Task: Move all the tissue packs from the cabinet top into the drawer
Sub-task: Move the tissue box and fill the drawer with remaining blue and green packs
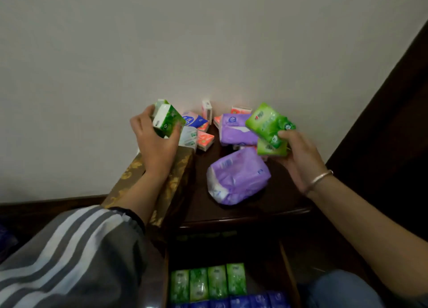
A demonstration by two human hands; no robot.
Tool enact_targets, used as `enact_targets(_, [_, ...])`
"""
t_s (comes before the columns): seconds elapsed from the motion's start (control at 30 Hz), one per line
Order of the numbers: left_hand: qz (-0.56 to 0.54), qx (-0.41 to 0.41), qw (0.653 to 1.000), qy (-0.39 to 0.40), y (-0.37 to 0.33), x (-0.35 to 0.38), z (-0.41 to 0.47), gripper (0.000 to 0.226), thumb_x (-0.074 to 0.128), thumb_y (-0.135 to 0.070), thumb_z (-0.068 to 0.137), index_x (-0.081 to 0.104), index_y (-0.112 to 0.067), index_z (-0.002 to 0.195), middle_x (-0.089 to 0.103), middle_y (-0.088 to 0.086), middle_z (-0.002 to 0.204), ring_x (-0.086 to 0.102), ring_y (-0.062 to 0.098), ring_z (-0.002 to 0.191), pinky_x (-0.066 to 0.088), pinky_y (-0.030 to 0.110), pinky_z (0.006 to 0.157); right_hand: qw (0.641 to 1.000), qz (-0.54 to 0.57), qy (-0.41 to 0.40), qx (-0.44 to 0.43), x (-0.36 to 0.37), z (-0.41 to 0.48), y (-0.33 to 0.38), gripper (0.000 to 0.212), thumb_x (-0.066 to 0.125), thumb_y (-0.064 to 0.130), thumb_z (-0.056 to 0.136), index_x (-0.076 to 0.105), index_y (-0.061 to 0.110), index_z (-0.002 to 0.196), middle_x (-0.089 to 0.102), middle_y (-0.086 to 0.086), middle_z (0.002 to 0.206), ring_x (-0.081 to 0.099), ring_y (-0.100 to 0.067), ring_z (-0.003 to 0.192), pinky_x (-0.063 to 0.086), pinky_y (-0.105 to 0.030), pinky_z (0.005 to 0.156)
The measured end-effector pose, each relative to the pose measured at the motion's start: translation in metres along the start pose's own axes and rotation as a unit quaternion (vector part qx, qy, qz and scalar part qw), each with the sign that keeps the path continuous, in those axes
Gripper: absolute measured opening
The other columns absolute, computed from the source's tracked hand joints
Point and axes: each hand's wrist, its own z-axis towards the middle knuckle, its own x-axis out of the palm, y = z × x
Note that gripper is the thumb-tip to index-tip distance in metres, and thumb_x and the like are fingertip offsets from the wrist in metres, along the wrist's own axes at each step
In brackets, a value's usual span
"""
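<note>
Pale wall (208, 41) backs a dark cabinet top (284, 192). Far left of the gold box (179, 175) is a striped sleeve (69, 249). Over the box's far end, the left hand (155, 143) has its fingers and thumb curled round two green packs (168, 120), held clear of the top.

Just right of the box lie small packs: a white one (190, 137), an orange one (205, 141), a blue one (193, 120) and one standing (206, 109) by the wall. Further right are two purple packs, the far (236, 129) and the near (238, 175). Well right of the box, the right hand (301, 157), bracelet (320, 177) at the wrist, holds a green pair (269, 122), with the thumb on the tilted upper pack and the fingers under the lower. Below the box the drawer (289, 273) stands open, with a green row (208, 282) and a blue row (243, 302) already inside.

Each hand carries two slick-wrapped packs, so one could likely slide out on the way down and fall past the drawer. The tilted upper pack of the pair looks the likeliest to go. The left forearm crosses the box and might nudge it toward the edge. Packs dropped carelessly could upset the rows.

The blue pack's print shows something like "10", though I cannot be sure. The pair bears a small red mark and round badges. The purple packs have a round logo. All of these are too blurred to read.
</note>
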Motion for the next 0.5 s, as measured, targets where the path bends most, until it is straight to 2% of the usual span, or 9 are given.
enact_targets(0.07, [-0.005,0.012,1.0,-0.001,-0.017,-0.007,-0.008,0.062,0.078,-0.021,0.073,0.052,-0.003,0.127,0.046,0.018,0.117,0.048,0.009,0.104,0.028,-0.004,0.088,0.998,-0.016,0.014,0.063,-0.033,-0.036,-0.01,0.015,0.048,0.007,0.09,0.06,0.008,0.099,0.067,-0.006,0.082,0.063,-0.015,0.073,0.053,-0.03,0.065])
enact_targets(0.1, [-0.018,0.005,1.0,0.0,-0.028,-0.011,-0.014,0.062,0.077,-0.022,0.074,0.052,-0.004,0.128,0.046,0.016,0.117,0.049,0.011,0.105,0.03,-0.001,0.089,0.994,-0.031,0.027,0.1,-0.049,-0.054,-0.017,0.016,0.047,0.006,0.09,0.06,0.007,0.098,0.067,-0.006,0.082,0.063,-0.014,0.072,0.053,-0.028,0.064])
enact_targets(0.17, [-0.05,-0.01,0.999,0.001,-0.051,-0.023,-0.033,0.063,0.077,-0.024,0.074,0.051,-0.008,0.128,0.046,0.008,0.117,0.046,0.003,0.104,0.032,0.002,0.09,0.979,-0.087,0.064,0.17,-0.078,-0.085,-0.032,0.017,0.047,0.005,0.089,0.063,0.009,0.093,0.069,-0.004,0.078,0.063,-0.013,0.068,0.053,-0.027,0.061])
enact_targets(0.23, [-0.083,-0.02,0.996,0.033,-0.071,-0.04,-0.062,0.061,0.077,-0.029,0.074,0.05,-0.014,0.126,0.048,0.0,0.119,0.048,-0.001,0.106,0.037,0.01,0.095,0.955,-0.165,0.107,0.223,-0.104,-0.107,-0.054,0.017,0.049,0.003,0.089,0.065,0.006,0.096,0.067,-0.006,0.08,0.061,-0.015,0.069,0.05,-0.027,0.061])
enact_targets(0.3, [-0.112,-0.029,0.988,0.106,-0.085,-0.062,-0.099,0.057,0.077,-0.036,0.071,0.051,-0.025,0.121,0.055,-0.003,0.119,0.055,0.006,0.109,0.044,0.021,0.095,0.92,-0.26,0.139,0.258,-0.124,-0.117,-0.08,0.018,0.054,0.004,0.088,0.064,-0.003,0.102,0.063,-0.012,0.087,0.059,-0.019,0.077,0.048,-0.029,0.067])
enact_targets(0.33, [-0.122,-0.037,0.981,0.145,-0.089,-0.074,-0.12,0.055,0.077,-0.04,0.069,0.051,-0.033,0.117,0.058,-0.007,0.116,0.058,0.006,0.107,0.047,0.02,0.091,0.899,-0.308,0.153,0.271,-0.131,-0.119,-0.093,0.021,0.058,0.008,0.087,0.064,-0.003,0.104,0.063,-0.014,0.091,0.058,-0.021,0.08,0.047,-0.032,0.071])
enact_targets(0.4, [-0.15,-0.077,0.961,0.22,-0.089,-0.097,-0.164,0.051,0.079,-0.046,0.065,0.05,-0.045,0.108,0.064,-0.018,0.107,0.064,0.0,0.096,0.051,0.014,0.077,0.848,-0.405,0.185,0.287,-0.14,-0.119,-0.117,0.024,0.066,0.02,0.083,0.064,0.007,0.103,0.064,-0.011,0.099,0.061,-0.021,0.088,0.049,-0.036,0.079])
enact_targets(0.43, [-0.158,-0.11,0.948,0.254,-0.083,-0.107,-0.185,0.051,0.082,-0.046,0.064,0.051,-0.046,0.105,0.066,-0.018,0.104,0.067,0.0,0.091,0.053,0.014,0.071,0.819,-0.455,0.199,0.289,-0.142,-0.117,-0.128,0.029,0.068,0.027,0.08,0.062,0.013,0.104,0.064,-0.008,0.103,0.062,-0.02,0.093,0.05,-0.035,0.082])
enact_targets(0.5, [-0.137,-0.183,0.922,0.313,-0.062,-0.119,-0.224,0.05,0.086,-0.043,0.063,0.054,-0.043,0.102,0.068,-0.012,0.102,0.07,0.005,0.084,0.055,0.017,0.063,0.766,-0.543,0.198,0.281,-0.142,-0.114,-0.146,0.043,0.071,0.039,0.074,0.056,0.019,0.109,0.061,-0.002,0.107,0.061,-0.016,0.095,0.051,-0.028,0.078])
